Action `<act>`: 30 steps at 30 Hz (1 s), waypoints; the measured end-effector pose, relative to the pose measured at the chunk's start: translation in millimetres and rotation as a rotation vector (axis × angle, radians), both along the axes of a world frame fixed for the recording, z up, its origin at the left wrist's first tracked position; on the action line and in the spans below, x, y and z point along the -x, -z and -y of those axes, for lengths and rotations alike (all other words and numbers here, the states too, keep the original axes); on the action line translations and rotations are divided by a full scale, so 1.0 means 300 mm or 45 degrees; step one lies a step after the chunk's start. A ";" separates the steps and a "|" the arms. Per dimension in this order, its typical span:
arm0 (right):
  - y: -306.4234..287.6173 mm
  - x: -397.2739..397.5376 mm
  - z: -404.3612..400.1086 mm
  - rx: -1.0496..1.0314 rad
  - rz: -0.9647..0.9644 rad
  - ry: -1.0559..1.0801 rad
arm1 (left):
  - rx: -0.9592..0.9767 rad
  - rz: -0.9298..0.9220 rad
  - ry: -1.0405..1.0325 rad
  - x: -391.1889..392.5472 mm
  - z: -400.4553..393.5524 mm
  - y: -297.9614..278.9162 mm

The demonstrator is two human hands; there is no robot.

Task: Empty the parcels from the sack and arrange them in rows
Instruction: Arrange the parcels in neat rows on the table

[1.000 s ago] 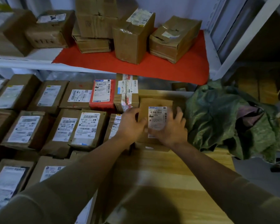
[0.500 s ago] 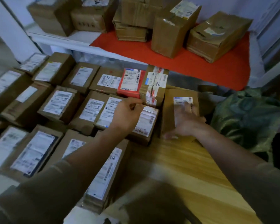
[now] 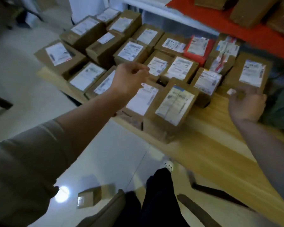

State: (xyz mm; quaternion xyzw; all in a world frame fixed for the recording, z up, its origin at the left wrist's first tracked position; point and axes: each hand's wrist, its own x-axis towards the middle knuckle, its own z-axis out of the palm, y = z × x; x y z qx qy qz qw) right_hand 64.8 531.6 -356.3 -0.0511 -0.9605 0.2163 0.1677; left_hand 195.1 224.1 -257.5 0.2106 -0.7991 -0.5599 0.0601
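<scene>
My left hand [image 3: 129, 77] hangs loosely curled and empty over the labelled parcels [image 3: 175, 102] on the counter [image 3: 220, 141]; my right hand [image 3: 246, 102], relaxed, touches the end parcel [image 3: 252, 71] to align its row.

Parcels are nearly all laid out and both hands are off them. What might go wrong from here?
1. The front parcel sits at the table edge, possibly overhanging; a nudge from the left hand could tip it off.
2. A small box lies on the floor near the feet: a trip hazard, and easy to miss.
3. The rows sit tight and uneven, so squeezing in another parcel could shift its neighbours. The right hand looks empty.
</scene>
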 end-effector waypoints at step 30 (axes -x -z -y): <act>0.502 -1.049 0.754 0.003 0.816 -1.381 | -0.271 0.718 -0.750 -1.174 0.289 0.899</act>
